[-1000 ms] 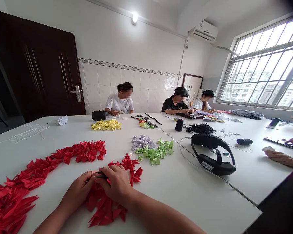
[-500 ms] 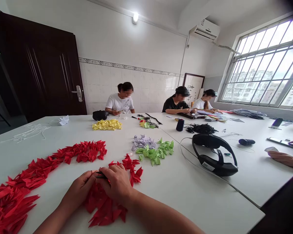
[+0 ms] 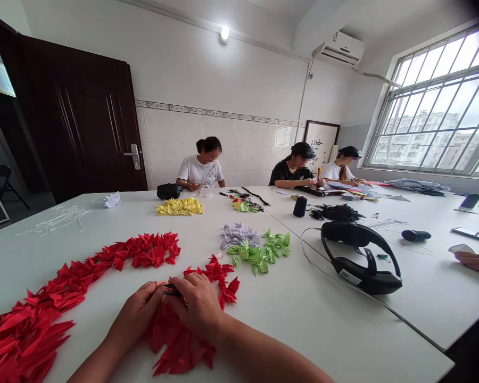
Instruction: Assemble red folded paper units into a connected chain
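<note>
My left hand (image 3: 133, 315) and my right hand (image 3: 197, 306) rest together on a heap of red folded paper pieces (image 3: 183, 346) near the table's front edge. Their fingertips meet in a pinch around a small dark object (image 3: 171, 290) that I cannot make out. More red pieces (image 3: 219, 274) lie just beyond my right hand. A long band of red folded pieces (image 3: 83, 271) curves away to the left across the white table (image 3: 303, 319).
Green (image 3: 261, 252), lilac (image 3: 237, 234) and yellow (image 3: 179, 206) paper heaps lie farther out. A black headset (image 3: 361, 255) with a cable lies to the right. Three people sit at the far side; another person's hand (image 3: 477, 261) rests at the right edge. A dark door (image 3: 83, 117) stands at the left.
My hands stay pinched on the heap. The view has turned a little to the left, so everything sits slightly further right in the picture.
</note>
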`<control>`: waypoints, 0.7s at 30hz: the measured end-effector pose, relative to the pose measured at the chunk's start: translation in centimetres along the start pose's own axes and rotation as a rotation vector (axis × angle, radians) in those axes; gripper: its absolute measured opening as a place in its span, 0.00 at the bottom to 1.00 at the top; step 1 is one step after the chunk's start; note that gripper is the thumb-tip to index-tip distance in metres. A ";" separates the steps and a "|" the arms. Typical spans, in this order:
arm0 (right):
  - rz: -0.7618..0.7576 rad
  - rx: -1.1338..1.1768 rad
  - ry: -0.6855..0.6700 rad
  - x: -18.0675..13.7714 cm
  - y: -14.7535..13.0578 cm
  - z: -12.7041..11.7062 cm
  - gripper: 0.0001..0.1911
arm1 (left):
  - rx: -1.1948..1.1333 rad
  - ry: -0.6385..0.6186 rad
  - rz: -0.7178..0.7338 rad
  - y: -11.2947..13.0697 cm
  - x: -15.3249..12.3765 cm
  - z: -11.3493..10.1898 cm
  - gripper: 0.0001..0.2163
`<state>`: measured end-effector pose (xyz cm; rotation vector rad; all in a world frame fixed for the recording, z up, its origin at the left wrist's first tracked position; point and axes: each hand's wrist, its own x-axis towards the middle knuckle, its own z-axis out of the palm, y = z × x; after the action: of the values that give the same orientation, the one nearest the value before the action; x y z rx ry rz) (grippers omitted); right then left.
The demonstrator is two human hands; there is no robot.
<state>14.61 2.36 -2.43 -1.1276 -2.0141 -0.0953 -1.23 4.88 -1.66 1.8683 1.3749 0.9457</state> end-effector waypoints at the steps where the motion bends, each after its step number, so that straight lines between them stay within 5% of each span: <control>1: 0.003 0.001 0.004 0.0 0.0 0.0 0.13 | 0.003 -0.001 -0.003 0.1 -0.1 0.0 0.17; 11: -0.016 -0.008 -0.012 0.1 -0.1 -0.3 0.11 | 0.004 0.015 -0.020 -0.1 0.0 -0.3 0.16; 16: -0.017 -0.021 0.002 0.0 -0.1 0.0 0.13 | 0.228 0.443 -0.023 -2.8 3.1 -1.9 0.21; 21: -0.001 -0.044 0.015 0.1 -0.1 -0.5 0.14 | 0.618 0.596 0.388 -5.2 7.5 -2.5 0.20</control>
<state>14.85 2.16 -2.02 -1.1503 -2.0082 -0.1484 -4.53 13.65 -3.18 2.5012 1.8388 1.4822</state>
